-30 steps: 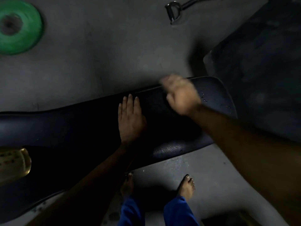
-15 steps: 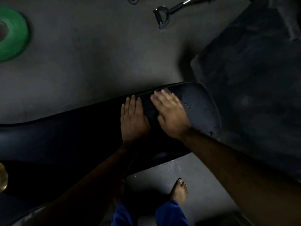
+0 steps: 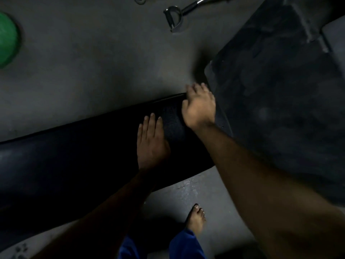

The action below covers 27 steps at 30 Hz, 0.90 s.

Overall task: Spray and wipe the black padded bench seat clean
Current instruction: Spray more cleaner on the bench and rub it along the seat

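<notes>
Grey concrete floor (image 3: pixel 93 71). One black bench seat (image 3: pixel 74 156), dim, glossy. Two hands: left hand (image 3: pixel 151 144) flat, fingers together; right hand (image 3: pixel 199 107) fingers straight, at far edge.

bench seat (image 3: pixel 84 156): black, padded, long, lying flat, running from left edge up-right across the grey floor
surface: dark, slightly textured near its right end

Floor: I see grey concrete floor (image 3: pixel 97 68), dim.
Worktop: black padded worktop (image 3: pixel 65 156) runs left to right across it.
Far left: green disc (image 3: pixel 7 40) on the floor.
Far: metal handle (image 3: pixel 174 18).
Right: dark mat (image 3: pixel 280 109).
Near: my bare foot (image 3: pixel 196 219).
</notes>
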Motion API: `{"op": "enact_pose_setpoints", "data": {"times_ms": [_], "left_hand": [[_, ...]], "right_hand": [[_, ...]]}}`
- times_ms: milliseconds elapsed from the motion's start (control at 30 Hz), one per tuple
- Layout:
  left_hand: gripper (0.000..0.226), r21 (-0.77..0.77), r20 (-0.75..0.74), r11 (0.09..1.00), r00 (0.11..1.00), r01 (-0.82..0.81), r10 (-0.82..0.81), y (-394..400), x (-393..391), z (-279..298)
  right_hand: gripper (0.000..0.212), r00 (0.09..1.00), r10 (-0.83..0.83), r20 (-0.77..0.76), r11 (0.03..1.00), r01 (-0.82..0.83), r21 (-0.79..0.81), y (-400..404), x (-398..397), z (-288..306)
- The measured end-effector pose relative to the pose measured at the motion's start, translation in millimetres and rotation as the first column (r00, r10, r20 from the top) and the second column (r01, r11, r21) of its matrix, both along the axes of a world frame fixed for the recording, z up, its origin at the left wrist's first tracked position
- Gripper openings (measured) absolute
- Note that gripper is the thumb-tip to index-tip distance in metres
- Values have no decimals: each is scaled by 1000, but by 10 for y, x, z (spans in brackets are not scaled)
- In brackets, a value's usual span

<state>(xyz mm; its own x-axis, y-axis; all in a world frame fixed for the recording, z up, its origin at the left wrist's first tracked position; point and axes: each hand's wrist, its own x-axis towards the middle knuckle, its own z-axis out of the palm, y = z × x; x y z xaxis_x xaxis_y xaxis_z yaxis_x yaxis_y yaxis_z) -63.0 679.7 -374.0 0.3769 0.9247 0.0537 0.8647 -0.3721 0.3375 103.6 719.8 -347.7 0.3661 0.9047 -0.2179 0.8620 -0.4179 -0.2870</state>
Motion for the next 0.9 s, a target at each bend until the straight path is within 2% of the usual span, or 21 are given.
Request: {"op": "enact_pose_setpoints", "data": {"times_ms": [33,67,133,167,200,267,300,367,433,467,533,567,600,633,700,733,767,800,833,867,900], "left_hand": [[56,8,17,1000,1000,-10,10,-20,22,-17],[55,18,40,1000,999,-22,21,-47,47,-30],[49,49,71,999,997,-21,18,-119,90,-77],[46,77,64,997,998,-6,1,-154,101,-109],[45,109,35,994,999,8,-12,-176,109,-145],[46,142,-44,990,999,20,-14,-163,122,-213],[48,140,-70,990,998,20,-10,-175,124,-222],[51,127,-112,992,994,29,-15,-176,118,-199],[53,69,-135,997,991,27,-18,-189,128,-169],[54,40,-140,999,990,18,-12,-200,132,-154],[55,21,-149,1000,989,-4,7,-222,136,-146],[55,24,-144,1000,989,-8,11,-230,144,-147],[54,34,-135,999,991,-5,9,-228,148,-151],[54,48,-130,999,992,-1,8,-219,145,-153],[54,55,-135,998,991,3,4,-205,138,-150],[54,46,-130,999,991,5,1,-217,151,-136],[54,43,-128,999,992,0,6,-227,160,-127],[54,43,-134,999,991,-9,15,-236,163,-125],[54,40,-138,999,990,-8,13,-237,161,-127],[54,40,-138,999,990,2,3,-237,161,-130],[55,47,-140,999,990,7,0,-230,161,-129]], "right_hand": [[64,998,55,-6,998,-55,2,-12,-125,-18],[64,977,210,-31,977,-208,43,-144,-221,-45],[65,873,483,-62,869,-470,151,-525,-69,-120],[66,874,484,-40,863,-470,185,-598,140,-129],[65,926,378,-22,909,-366,199,-588,304,-144],[65,999,-25,-42,990,31,139,-440,351,-129],[65,994,-95,-49,987,101,122,-379,239,-112],[65,979,181,-93,973,-165,161,-434,31,-86],[63,886,454,-96,879,-428,211,-575,241,-116],[62,904,416,-93,893,-388,228,-535,472,-152],[59,974,23,-224,983,19,183,-402,768,-134],[57,964,-53,-262,978,103,181,-376,783,-136],[55,965,41,-259,982,9,188,-411,703,-106],[55,946,231,-226,956,-177,236,-502,618,-105],[57,861,483,-157,860,-433,271,-687,666,-128],[58,884,435,-172,887,-388,251,-681,803,-145],[59,948,247,-203,953,-199,229,-642,924,-148],[61,965,36,-261,983,13,183,-627,983,-164],[62,958,-71,-278,981,117,154,-659,956,-178],[63,969,-5,-246,986,47,162,-741,836,-168],[64,963,182,-198,969,-142,201,-872,689,-139]]}}
